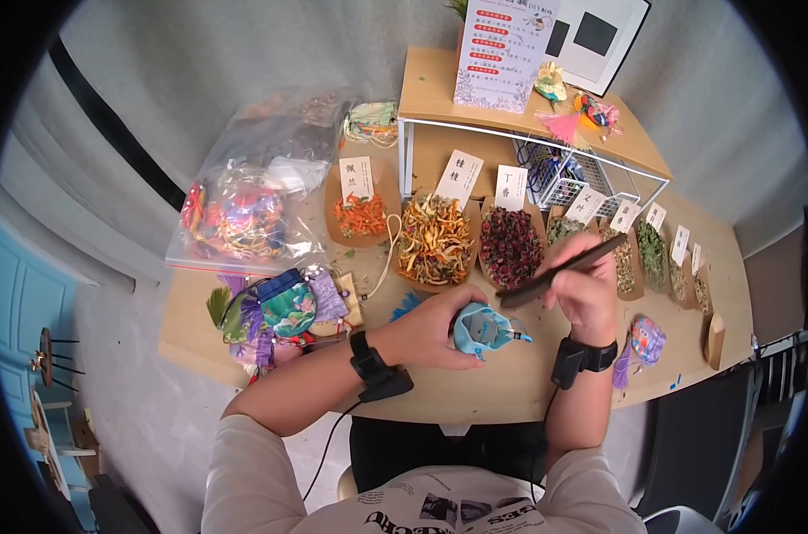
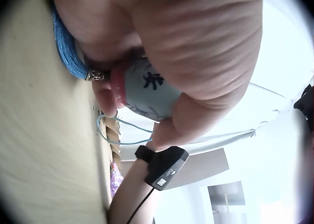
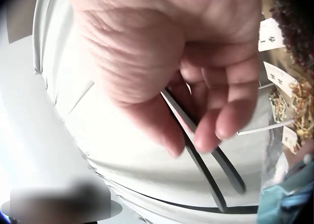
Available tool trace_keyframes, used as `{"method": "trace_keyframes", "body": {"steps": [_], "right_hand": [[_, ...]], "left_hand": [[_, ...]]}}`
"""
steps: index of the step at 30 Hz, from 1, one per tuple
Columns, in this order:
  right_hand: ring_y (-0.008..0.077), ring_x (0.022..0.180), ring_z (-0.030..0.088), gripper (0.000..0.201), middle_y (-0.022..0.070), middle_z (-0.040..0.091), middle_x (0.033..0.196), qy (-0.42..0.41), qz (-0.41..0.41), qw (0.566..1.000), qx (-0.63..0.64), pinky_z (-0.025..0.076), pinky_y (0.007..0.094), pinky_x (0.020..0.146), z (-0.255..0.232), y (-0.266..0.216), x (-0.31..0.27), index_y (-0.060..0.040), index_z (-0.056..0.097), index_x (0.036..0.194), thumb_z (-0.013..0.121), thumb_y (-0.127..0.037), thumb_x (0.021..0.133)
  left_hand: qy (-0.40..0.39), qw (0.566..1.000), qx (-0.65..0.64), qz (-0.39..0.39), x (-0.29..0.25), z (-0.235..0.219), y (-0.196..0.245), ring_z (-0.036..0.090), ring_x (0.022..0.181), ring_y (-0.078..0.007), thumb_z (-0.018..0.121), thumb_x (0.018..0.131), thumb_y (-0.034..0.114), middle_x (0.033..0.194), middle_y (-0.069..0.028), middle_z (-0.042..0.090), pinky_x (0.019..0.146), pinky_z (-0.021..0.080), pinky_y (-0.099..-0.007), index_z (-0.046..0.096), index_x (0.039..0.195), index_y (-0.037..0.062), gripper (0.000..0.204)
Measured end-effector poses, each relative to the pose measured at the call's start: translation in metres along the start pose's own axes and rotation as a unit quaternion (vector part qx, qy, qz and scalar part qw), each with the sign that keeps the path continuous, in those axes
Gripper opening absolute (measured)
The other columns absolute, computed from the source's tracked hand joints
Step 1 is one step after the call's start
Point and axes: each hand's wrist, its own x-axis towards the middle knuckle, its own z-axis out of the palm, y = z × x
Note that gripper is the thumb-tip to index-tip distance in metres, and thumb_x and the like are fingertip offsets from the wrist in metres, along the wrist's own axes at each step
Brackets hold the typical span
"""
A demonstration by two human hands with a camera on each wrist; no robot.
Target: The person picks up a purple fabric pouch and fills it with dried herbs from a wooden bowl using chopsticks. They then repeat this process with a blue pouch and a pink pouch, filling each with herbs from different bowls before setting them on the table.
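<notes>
My left hand (image 1: 426, 331) holds a light blue drawstring pouch (image 1: 480, 331) with its mouth open upward. In the left wrist view the pouch (image 2: 147, 94) shows a dark printed character, a pink band and a blue tassel (image 2: 68, 49); a thin blue cord (image 2: 100, 130) loops out from it. My right hand (image 1: 589, 294) grips dark tongs (image 1: 535, 287), whose tips point toward the pouch mouth from the right. The right wrist view shows the two arms of the tongs (image 3: 204, 170) slightly apart, nothing between the tips. Behind the pouch lies a tray of dark red dried buds (image 1: 511, 245).
More paper trays line the table's back: orange petals (image 1: 359, 218), yellow-brown slices (image 1: 435, 240) and green herbs (image 1: 651, 245), with name cards. On the left are finished pouches (image 1: 288, 307) and a plastic bag (image 1: 243, 214). A purple-tasseled pouch (image 1: 646, 341) lies right; a shelf (image 1: 430, 80) stands behind.
</notes>
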Motion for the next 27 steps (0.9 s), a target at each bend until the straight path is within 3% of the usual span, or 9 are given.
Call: {"method": "trace_keyframes", "body": {"steps": [2,3,4,5,7,9,13,16,27], "right_hand": [[0.0187,0.063,0.066,0.022,0.0169,0.072,0.092,0.052,-0.043,0.994,0.091,0.054,0.029,0.056,-0.007,0.009,0.005,0.0022,0.064,0.103,0.072,0.01,0.084],[0.0187,0.063,0.066,0.022,0.0169,0.072,0.092,0.052,-0.043,0.994,0.09,0.054,0.029,0.056,-0.008,0.016,0.009,0.0022,0.064,0.103,0.072,0.01,0.084],[0.0179,0.065,0.066,0.022,0.0171,0.073,0.095,0.1,-0.046,0.993,0.032,0.054,0.0289,0.058,-0.006,0.024,0.013,0.0016,0.064,0.103,0.072,0.01,0.084],[0.017,0.067,0.066,0.021,0.0173,0.073,0.098,0.147,-0.049,0.988,-0.026,0.055,0.0288,0.061,-0.007,0.031,0.015,0.0011,0.065,0.102,0.072,0.01,0.085],[0.0152,0.077,0.068,0.02,0.0142,0.073,0.101,0.137,-0.03,0.986,-0.089,0.056,0.0276,0.069,-0.009,0.043,0.016,0.001,0.067,0.103,0.074,0.009,0.086],[0.0138,0.084,0.07,0.02,0.0102,0.073,0.1,0.137,-0.058,0.961,-0.234,0.057,0.0262,0.074,0.005,0.054,0.018,0.0017,0.07,0.103,0.077,0.008,0.085],[0.0109,0.087,0.07,0.019,0.0063,0.072,0.097,0.109,-0.081,0.945,-0.298,0.056,0.024,0.074,0.009,0.071,0.018,0.0023,0.072,0.101,0.079,0.007,0.084],[0.0093,0.085,0.068,0.019,0.0059,0.071,0.098,0.097,-0.079,0.941,-0.315,0.056,0.0232,0.073,0.011,0.075,0.019,0.0015,0.073,0.099,0.08,0.007,0.082],[0.0108,0.079,0.066,0.017,0.0057,0.072,0.094,0.1,-0.087,0.909,-0.394,0.054,0.0253,0.07,0.019,0.078,0.02,0.0007,0.073,0.098,0.081,0.002,0.083]], "left_hand": [[-0.016,0.999,-0.032,-0.001,-0.001,0.001,-0.001,0.061,0.109,-0.0146,0.091,0.074,0.015,0.119,-0.0058,0.062,0.094,0.051,-0.0316,0.051,0.13,0.0045,0.069],[-0.033,0.991,-0.128,-0.02,-0.002,0.003,-0.001,0.062,0.108,-0.0139,0.088,0.076,0.011,0.117,-0.0051,0.063,0.094,0.051,-0.032,0.051,0.13,0.0057,0.066],[-0.05,0.973,-0.222,-0.039,-0.002,0.004,-0.002,0.064,0.107,-0.0133,0.085,0.079,0.006,0.116,-0.0044,0.063,0.094,0.052,-0.0324,0.05,0.131,0.0068,0.063],[-0.051,0.973,-0.222,-0.038,-0.002,0.005,-0.004,0.064,0.107,-0.0133,0.085,0.079,0.006,0.116,-0.0044,0.063,0.094,0.052,-0.0324,0.05,0.131,0.0068,0.063],[-0.073,0.944,-0.321,-0.023,0.001,0.005,-0.008,0.065,0.104,-0.0115,0.082,0.08,0.001,0.112,-0.0033,0.065,0.092,0.053,-0.032,0.048,0.131,0.0079,0.061],[-0.08,0.947,-0.309,-0.031,0.0,0.002,-0.007,0.065,0.103,-0.0114,0.083,0.08,0.001,0.111,-0.0031,0.065,0.091,0.053,-0.0315,0.048,0.132,0.0082,0.063],[-0.096,0.958,-0.263,-0.07,-0.003,0.004,-0.001,0.062,0.103,-0.0098,0.086,0.079,0.002,0.11,-0.0011,0.063,0.088,0.053,-0.0299,0.047,0.133,0.0091,0.067],[-0.087,0.979,-0.186,-0.021,-0.004,0.004,-0.003,0.058,0.103,-0.0078,0.088,0.078,0.004,0.113,0.0003,0.06,0.087,0.053,-0.0284,0.046,0.134,0.0097,0.07],[-0.095,0.987,-0.126,-0.013,-0.002,0.002,-0.001,0.057,0.104,-0.008,0.09,0.075,0.007,0.117,0.0004,0.056,0.089,0.053,-0.0279,0.039,0.139,0.009,0.082]]}}
